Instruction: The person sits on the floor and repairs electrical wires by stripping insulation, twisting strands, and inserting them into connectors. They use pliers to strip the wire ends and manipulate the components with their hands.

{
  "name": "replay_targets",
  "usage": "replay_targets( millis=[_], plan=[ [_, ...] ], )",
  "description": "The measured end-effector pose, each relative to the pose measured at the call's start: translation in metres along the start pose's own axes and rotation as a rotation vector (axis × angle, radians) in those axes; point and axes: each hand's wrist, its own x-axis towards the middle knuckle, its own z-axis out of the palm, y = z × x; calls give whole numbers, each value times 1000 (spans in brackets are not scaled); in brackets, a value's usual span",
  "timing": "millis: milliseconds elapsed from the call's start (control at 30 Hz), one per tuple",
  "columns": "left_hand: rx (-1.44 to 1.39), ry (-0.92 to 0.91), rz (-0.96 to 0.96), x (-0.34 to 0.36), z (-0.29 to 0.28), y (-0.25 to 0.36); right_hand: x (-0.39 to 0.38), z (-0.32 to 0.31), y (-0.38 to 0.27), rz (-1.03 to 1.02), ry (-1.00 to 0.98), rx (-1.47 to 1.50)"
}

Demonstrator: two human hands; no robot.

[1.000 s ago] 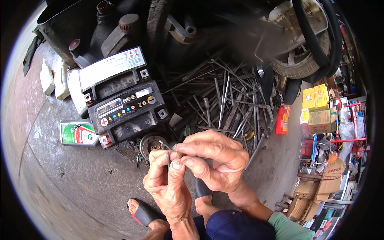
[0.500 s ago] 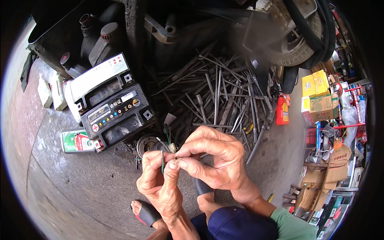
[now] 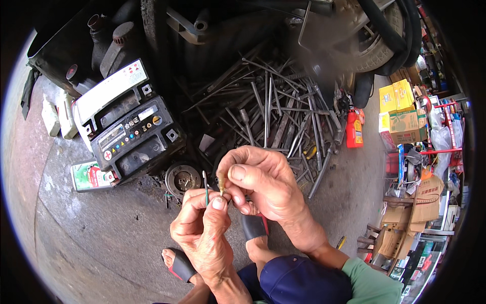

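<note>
My left hand (image 3: 205, 233) is closed, thumb and fingers pinching a thin green wire (image 3: 206, 191) with a pale upright tip and the lower end of a small yellowish connector piece (image 3: 222, 186). Just above and right, my right hand (image 3: 268, 192) has its thumb and index finger on the upper part of that piece, other fingers curled beneath. Behind both hands, a round metal part (image 3: 182, 177) with debris in it lies on the grimy floor. Whether anything else is inside my curled fingers is hidden.
Black batteries (image 3: 136, 133) sit left, near dark jugs (image 3: 114, 55) and a green-labelled bottle (image 3: 88, 175). Metal rods and tools (image 3: 286, 111) are heaped centre, below a wheel (image 3: 374, 50). A red bottle (image 3: 354, 129) and stacked cartons (image 3: 405, 124) are right, my sandalled feet (image 3: 253, 230) below.
My right hand has risen, its thumb now higher and upright along the small piece, which shows more clearly. The green wire stands more upright in my left hand. The view has shifted slightly.
</note>
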Motion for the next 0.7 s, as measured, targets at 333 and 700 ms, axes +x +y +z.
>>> replay_targets(
  millis=[333, 700],
  plan=[
    [164, 44, 137, -5, 0, 0, -3, -1, 2, -47, -24, -227],
    [190, 10, 148, -4, 1, 2, -3, 0, 13, -248, -42, -322]
  ],
)
